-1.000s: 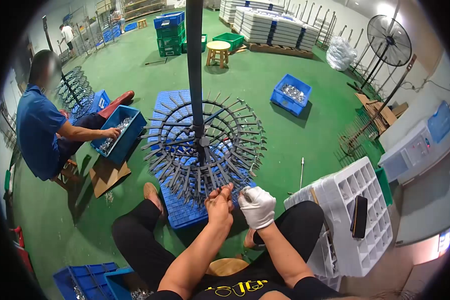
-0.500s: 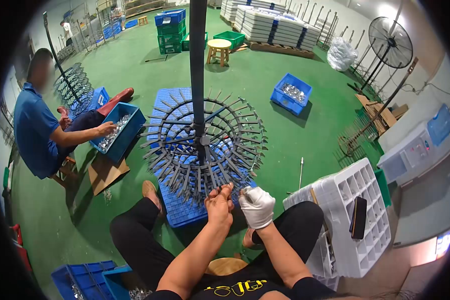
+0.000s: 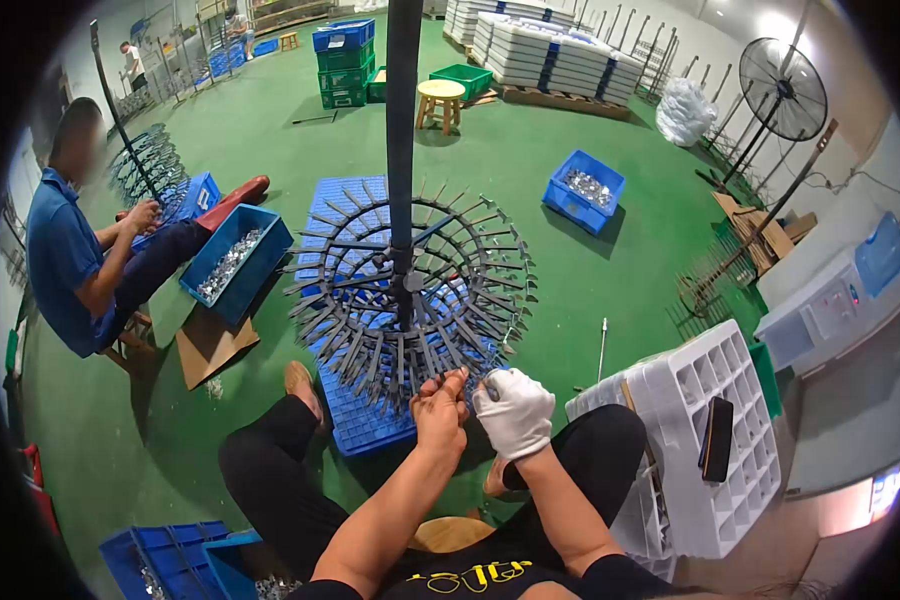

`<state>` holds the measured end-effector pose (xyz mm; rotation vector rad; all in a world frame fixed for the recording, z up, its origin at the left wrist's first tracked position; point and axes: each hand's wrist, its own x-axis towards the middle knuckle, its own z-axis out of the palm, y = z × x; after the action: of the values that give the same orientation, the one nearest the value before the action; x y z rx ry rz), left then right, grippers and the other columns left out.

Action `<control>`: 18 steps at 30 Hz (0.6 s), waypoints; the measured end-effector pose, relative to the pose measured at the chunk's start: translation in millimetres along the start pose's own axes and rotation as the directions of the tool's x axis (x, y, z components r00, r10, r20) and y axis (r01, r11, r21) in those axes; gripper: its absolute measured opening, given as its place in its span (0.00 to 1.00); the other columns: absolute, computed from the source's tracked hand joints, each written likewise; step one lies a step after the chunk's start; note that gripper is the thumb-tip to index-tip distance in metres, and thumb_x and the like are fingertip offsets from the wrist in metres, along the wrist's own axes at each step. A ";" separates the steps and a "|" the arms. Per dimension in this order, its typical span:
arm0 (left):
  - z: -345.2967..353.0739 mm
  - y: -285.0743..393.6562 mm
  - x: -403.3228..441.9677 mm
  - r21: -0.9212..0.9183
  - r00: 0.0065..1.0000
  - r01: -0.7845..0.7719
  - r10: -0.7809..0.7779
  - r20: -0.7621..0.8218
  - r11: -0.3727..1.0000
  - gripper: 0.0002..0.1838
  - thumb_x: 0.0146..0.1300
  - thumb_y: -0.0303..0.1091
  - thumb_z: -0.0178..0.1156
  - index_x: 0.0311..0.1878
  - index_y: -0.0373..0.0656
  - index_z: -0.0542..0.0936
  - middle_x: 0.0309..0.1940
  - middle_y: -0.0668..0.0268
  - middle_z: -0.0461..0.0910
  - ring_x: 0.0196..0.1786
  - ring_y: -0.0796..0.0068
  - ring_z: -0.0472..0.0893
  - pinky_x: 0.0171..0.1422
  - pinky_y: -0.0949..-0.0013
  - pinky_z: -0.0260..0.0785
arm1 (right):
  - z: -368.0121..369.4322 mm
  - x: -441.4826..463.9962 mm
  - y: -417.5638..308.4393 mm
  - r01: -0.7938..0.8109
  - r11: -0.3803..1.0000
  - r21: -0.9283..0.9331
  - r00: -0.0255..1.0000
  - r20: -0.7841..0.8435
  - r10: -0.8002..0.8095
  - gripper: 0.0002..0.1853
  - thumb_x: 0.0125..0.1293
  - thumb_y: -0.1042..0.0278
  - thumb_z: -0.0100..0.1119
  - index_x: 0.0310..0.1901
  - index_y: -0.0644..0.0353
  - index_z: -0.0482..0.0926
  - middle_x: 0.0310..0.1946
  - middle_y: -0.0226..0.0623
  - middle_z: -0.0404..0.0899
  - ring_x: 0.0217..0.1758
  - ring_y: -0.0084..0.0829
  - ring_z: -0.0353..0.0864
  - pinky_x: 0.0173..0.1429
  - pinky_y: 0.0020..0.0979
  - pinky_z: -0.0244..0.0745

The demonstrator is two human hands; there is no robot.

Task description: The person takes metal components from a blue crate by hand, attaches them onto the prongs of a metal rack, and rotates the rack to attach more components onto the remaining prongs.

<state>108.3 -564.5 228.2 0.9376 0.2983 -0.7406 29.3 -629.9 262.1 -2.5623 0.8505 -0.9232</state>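
A dark round rack [image 3: 410, 290], with tiers of rings and many outward prongs on an upright pole, stands in front of me. My left hand [image 3: 438, 412] is bare and closed, fingertips pinched together at the rack's near lower prongs. What lies between them is too small to make out. Just to its right is my right hand [image 3: 516, 412], in a white glove. Its fingers are curled closed beside the prongs, and whatever they hold is hidden. Small shiny pieces hang on prongs along the rack's right side. Under the rack lies a blue plastic pallet [image 3: 360, 425].
To the left, a seated person [image 3: 70, 250] works beside a blue bin [image 3: 235, 262] of small metal parts. Another blue bin [image 3: 584, 190] stands at the back right. A white compartment crate [image 3: 690, 440] with a dark phone-like object [image 3: 716, 440] is beside my right knee.
My gloved right hand has shifted slightly and turned at the prongs; my left hand stays almost in place. The seated person's hand has moved from the bin up to the other hand.
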 end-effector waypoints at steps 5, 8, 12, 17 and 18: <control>-2.0 -2.3 2.0 -0.008 1.000 -0.016 0.016 0.011 1.000 0.11 0.55 0.24 0.66 0.23 0.48 0.75 0.17 0.78 0.69 0.14 0.89 0.60 0.16 0.80 0.47 | 0.5 1.1 -0.1 -0.002 1.000 0.023 1.000 -0.015 0.002 0.05 0.47 0.66 0.66 0.22 0.52 0.79 0.21 0.36 0.77 0.24 0.40 0.78 0.29 0.38 0.73; -1.9 -1.7 0.8 -0.016 1.000 -0.012 0.012 0.012 1.000 0.10 0.56 0.24 0.66 0.23 0.47 0.76 0.17 0.78 0.69 0.14 0.89 0.61 0.16 0.80 0.47 | 1.2 0.8 0.2 -0.001 0.999 0.034 1.000 -0.013 0.001 0.05 0.47 0.66 0.66 0.22 0.53 0.79 0.21 0.36 0.77 0.24 0.40 0.78 0.29 0.38 0.73; -0.6 -2.1 0.8 -0.013 1.000 -0.012 0.012 -0.012 1.000 0.09 0.56 0.25 0.66 0.24 0.47 0.77 0.17 0.78 0.69 0.14 0.88 0.62 0.16 0.80 0.47 | 0.8 0.5 -0.6 -0.020 0.998 0.060 1.000 0.008 0.020 0.05 0.47 0.67 0.66 0.22 0.53 0.79 0.21 0.37 0.77 0.24 0.40 0.78 0.29 0.38 0.73; -8.0 1.5 -12.0 -0.030 0.995 0.083 -0.082 0.048 0.996 0.07 0.59 0.32 0.66 0.28 0.48 0.77 0.19 0.77 0.71 0.17 0.87 0.66 0.19 0.79 0.55 | -2.1 -1.4 0.5 -0.028 0.997 0.070 1.000 0.011 0.027 0.03 0.50 0.67 0.65 0.25 0.53 0.80 0.23 0.37 0.79 0.27 0.41 0.80 0.32 0.37 0.75; -11.9 3.6 -19.0 -0.046 0.993 0.105 -0.102 0.064 0.993 0.07 0.60 0.33 0.66 0.30 0.48 0.77 0.20 0.76 0.71 0.18 0.86 0.68 0.20 0.78 0.58 | -4.0 -2.1 -0.3 -0.020 0.996 0.085 1.000 0.006 0.020 0.03 0.51 0.67 0.65 0.26 0.54 0.81 0.24 0.38 0.79 0.28 0.41 0.80 0.33 0.37 0.75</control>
<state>98.1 -545.1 233.6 0.8559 0.3111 -0.8528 25.6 -628.6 264.3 -2.4785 0.8167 -0.9267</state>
